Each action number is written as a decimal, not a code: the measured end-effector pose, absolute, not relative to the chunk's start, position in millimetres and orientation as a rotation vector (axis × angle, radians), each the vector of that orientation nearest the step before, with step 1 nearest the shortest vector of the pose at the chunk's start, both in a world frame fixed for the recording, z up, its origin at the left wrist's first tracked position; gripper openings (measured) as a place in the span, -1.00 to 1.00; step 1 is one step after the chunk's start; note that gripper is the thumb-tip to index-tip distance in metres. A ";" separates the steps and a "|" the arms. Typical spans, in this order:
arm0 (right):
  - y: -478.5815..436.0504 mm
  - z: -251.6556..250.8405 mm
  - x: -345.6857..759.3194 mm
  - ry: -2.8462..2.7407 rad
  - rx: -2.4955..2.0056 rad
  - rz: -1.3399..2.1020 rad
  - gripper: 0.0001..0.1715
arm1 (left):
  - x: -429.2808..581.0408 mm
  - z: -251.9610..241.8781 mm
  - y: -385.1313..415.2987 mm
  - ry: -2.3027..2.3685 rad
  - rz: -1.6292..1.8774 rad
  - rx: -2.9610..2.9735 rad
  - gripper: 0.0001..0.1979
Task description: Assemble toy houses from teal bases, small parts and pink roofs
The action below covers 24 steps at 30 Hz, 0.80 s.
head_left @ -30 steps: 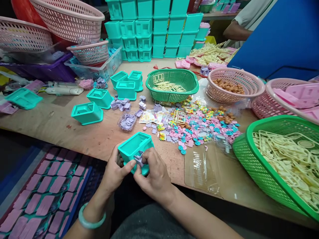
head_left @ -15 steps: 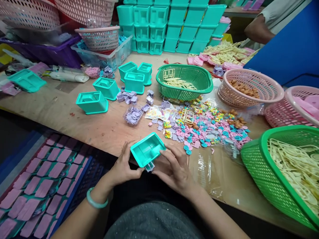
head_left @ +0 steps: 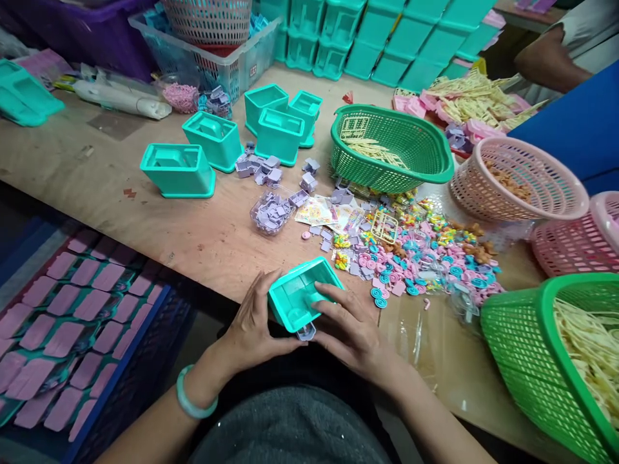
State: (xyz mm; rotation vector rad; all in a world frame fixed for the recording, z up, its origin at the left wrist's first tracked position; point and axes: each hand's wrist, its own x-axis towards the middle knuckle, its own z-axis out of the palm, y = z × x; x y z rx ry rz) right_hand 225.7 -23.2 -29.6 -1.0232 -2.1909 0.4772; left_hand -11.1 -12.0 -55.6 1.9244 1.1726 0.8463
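A teal plastic box [head_left: 290, 309] is held tilted in front of me, its open side facing up toward my view. My left hand [head_left: 256, 322] grips its left end, thumb stretched along the near side. My right hand [head_left: 351, 325] has its fingers over the right rim and inside, thumb underneath. At the box's near lower edge a small lilac plastic piece [head_left: 306, 332] sticks out between the two thumbs. Beyond the hands lie a clear tub of lilac pieces [head_left: 271, 212] and loose lilac parts [head_left: 258, 169].
Several teal boxes [head_left: 178, 171] stand on the table. Pink and blue small parts [head_left: 411, 258] spread beside a green basket [head_left: 391, 145]. Another green basket [head_left: 520, 341] is at right, a crate of pink-topped boxes [head_left: 72, 341] lower left. Another person's arm [head_left: 549, 61] shows at upper right.
My view has shifted, so the table things sit differently in the picture. Both hands still hold the teal box; my right fingers reach further over its rim.
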 end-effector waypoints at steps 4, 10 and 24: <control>-23.8 -34.6 226.7 -2.226 -1.033 0.448 -0.53 | -19.2 -49.0 -3.9 1.023 0.809 1.967 0.04; -50.0 -35.8 211.5 -1.956 -1.246 0.182 -0.32 | -20.5 -47.7 -1.8 1.029 0.817 1.923 -0.11; -65.1 -34.8 184.1 -1.838 -1.261 0.500 -0.65 | -19.1 -49.2 0.3 1.040 0.917 2.043 -0.11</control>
